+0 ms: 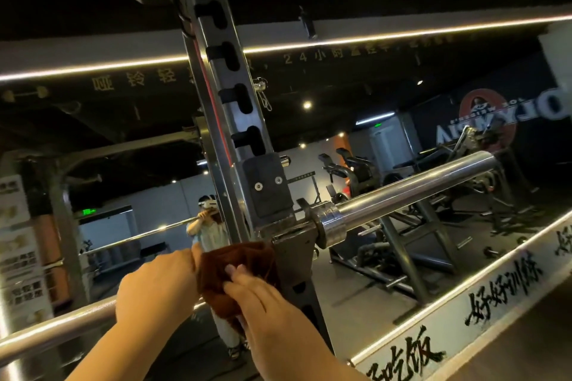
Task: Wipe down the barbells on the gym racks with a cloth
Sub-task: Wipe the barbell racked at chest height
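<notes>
A steel barbell point(411, 192) lies across the rack, its shaft running from the lower left up to a thick sleeve at the right. A brown cloth point(238, 263) is bunched around the shaft just left of the rack upright point(223, 93). My left hand point(154, 284) grips the bar and the cloth's left side. My right hand point(257, 309) presses its fingers on the cloth from the front. The shaft under the cloth is hidden.
A mirror wall ahead reflects a person in a headset, gym machines point(402, 244) and lights. A low ledge with black painted characters point(501, 297) runs along the right. The slotted upright and its hook block point(266, 185) stand directly behind the cloth.
</notes>
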### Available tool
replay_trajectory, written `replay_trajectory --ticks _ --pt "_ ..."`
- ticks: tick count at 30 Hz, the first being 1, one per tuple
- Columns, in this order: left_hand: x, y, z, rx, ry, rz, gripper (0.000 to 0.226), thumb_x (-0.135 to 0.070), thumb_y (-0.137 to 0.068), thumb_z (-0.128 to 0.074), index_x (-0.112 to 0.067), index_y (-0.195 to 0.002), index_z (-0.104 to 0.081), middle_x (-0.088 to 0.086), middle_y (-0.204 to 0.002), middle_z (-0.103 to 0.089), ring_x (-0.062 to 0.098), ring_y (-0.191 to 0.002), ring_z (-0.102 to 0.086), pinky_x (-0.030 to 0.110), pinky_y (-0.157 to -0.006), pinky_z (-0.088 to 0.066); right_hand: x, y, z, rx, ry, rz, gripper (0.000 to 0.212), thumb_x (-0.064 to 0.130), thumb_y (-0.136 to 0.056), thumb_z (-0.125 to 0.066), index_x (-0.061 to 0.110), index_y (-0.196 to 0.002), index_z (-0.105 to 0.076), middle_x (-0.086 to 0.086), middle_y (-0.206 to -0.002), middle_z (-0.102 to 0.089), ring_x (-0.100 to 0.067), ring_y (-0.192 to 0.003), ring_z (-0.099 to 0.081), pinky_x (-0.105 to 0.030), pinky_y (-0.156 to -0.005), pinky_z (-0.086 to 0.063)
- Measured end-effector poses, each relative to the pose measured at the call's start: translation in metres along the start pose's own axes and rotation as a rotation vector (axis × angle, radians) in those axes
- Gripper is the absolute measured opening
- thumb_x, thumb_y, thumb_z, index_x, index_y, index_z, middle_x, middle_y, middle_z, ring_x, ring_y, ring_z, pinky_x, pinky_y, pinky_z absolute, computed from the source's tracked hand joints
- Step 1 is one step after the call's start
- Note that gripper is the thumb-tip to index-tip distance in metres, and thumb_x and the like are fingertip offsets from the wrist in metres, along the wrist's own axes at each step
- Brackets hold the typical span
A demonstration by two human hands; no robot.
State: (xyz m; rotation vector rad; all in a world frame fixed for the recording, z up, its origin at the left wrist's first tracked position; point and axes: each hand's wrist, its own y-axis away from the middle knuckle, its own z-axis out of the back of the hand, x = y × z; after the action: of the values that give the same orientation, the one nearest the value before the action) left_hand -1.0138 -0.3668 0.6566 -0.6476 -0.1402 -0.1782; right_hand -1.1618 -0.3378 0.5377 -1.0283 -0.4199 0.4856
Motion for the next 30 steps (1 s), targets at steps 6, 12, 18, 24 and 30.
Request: replay_trajectory --ticks 6,12,18,24,30 --pt "-0.029 0.003 0.003 -0.168 0.429 -0.294 0.019 -0.046 -0.102 -0.04 -0.033 -0.115 -0.049 -0.009 -0.109 -0.056 0.008 -0.085 -0.058 0.028 -0.078 -0.055 0.035 -0.028 0.072 -0.13 -0.378 -0.336 0.036 0.038 -0.108 -0.032 0.027 -0.138 -0.049 0.01 -0.135 -0.053 0.009 -0.115 -0.049 -0.002 -0.098 -0.036" --pt "-0.065 -0.004 0.013 -0.336 0.797 -0.45 0.045 -0.055 -0.104 -0.017 -0.031 -0.136 -0.038 -0.01 -0.125 -0.054 0.002 -0.111 -0.055 0.044 -0.104 -0.048 -0.002 -0.064 0.137 -0.706 0.044 -0.059 0.033 0.02 -0.107 -0.041 0.013 -0.139 -0.049 -0.002 -0.14 -0.052 -0.012 -0.137 -0.046 -0.029 -0.116 -0.039" --pt "-0.09 -0.001 0.008 -0.314 0.64 -0.622 0.046 -0.04 -0.107 -0.029 -0.024 -0.15 -0.034 -0.006 -0.149 -0.047 0.008 -0.138 -0.041 0.022 -0.116 -0.02 -0.059 -0.007 0.097 -0.057 0.136 -0.239 0.049 0.026 -0.109 -0.037 0.023 -0.158 -0.03 0.011 -0.165 -0.026 0.003 -0.153 -0.001 -0.037 -0.128 -0.008" --pt "-0.104 -0.016 0.0 -0.263 0.459 -0.659 0.064 -0.053 -0.105 -0.007 -0.027 -0.147 -0.048 -0.01 -0.146 -0.054 0.007 -0.139 -0.044 0.02 -0.116 -0.015 -0.099 -0.008 0.127 0.048 0.216 -0.154 0.052 0.037 -0.105 -0.028 0.023 -0.155 -0.034 0.009 -0.162 -0.034 -0.003 -0.154 -0.013 -0.031 -0.128 -0.004" --pt "-0.107 -0.017 0.014 -0.089 0.427 -0.636 0.055 -0.046 -0.106 -0.017 -0.029 -0.158 -0.028 -0.012 -0.163 -0.031 0.007 -0.151 -0.022 0.019 -0.119 0.0 -0.144 -0.021 0.149 -0.014 0.306 -0.359 0.035 0.023 -0.101 -0.057 0.023 -0.135 -0.052 0.007 -0.132 -0.061 -0.018 -0.135 -0.05 -0.041 -0.127 -0.015"
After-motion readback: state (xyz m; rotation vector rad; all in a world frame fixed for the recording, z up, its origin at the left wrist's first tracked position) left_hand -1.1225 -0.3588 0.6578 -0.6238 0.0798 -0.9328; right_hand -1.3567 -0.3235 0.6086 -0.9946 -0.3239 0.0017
